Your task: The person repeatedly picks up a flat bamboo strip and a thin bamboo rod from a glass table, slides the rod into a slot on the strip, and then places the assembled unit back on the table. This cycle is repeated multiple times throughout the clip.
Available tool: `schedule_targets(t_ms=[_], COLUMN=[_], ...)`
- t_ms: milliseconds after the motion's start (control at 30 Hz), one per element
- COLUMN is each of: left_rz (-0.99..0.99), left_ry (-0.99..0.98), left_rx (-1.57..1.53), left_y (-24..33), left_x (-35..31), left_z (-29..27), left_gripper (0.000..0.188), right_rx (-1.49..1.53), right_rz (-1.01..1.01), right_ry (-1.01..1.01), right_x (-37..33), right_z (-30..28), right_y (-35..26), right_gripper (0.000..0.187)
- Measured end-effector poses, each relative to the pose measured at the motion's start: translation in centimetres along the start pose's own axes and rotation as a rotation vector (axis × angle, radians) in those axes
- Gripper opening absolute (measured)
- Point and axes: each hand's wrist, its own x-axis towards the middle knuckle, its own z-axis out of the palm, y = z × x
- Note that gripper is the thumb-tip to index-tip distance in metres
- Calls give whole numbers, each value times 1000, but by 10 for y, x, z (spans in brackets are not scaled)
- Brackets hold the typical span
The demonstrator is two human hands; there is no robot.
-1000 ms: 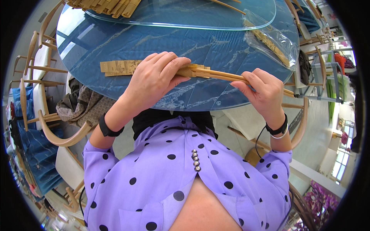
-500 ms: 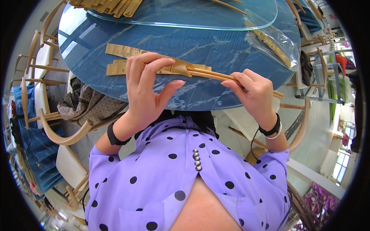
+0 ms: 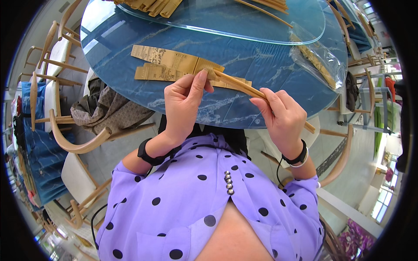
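My right hand [image 3: 284, 114] grips a pair of wooden chopsticks [image 3: 244, 85] partway along, thumb against the fingers. Their far ends slant left into the end of a gold printed paper sleeve [image 3: 174, 57]. My left hand [image 3: 185, 102] pinches the sleeve's band where the sticks enter, thumb on top and fingers curled beneath. The rest of the sleeve stretches leftward, open and flattened. More gold paper sleeves [image 3: 156, 73] lie on the blue marbled table [image 3: 174, 93] below it, partly covered by my left hand and the held sleeve.
On the raised glass turntable [image 3: 244, 26] sit a pile of gold sleeves [image 3: 152, 6] and loose chopsticks [image 3: 265, 13]. A clear plastic bag [image 3: 320, 65] with a gold strip rests at the right. Wooden chairs [image 3: 82, 143] surround the table; a patterned bag [image 3: 109, 111] is on one.
My left hand has come down from above the sleeve, its spread fingers closing into a pinch at the band. The chopsticks tilt more steeply, and the view has shifted slightly.
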Motion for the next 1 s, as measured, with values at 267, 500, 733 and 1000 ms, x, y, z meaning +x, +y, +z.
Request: schedule_targets(t_ms=[267, 500, 733, 1000], left_rz=[-108, -92, 12, -72], left_ry=[99, -55, -131, -7], left_rx=[-331, -186, 34, -167], left_y=[9, 3, 0, -3], left_x=[1, 4, 2, 1], left_z=[19, 10, 13, 11], left_gripper=[36, 35, 36, 34], right_rx=[78, 68, 136, 131], right_rz=[36, 67, 95, 101], right_ry=[-55, -44, -63, -59], right_x=[0, 3, 3, 2], right_z=[3, 5, 5, 4], right_y=[-6, -11, -12, -9], right_gripper=[27, 26, 26, 25])
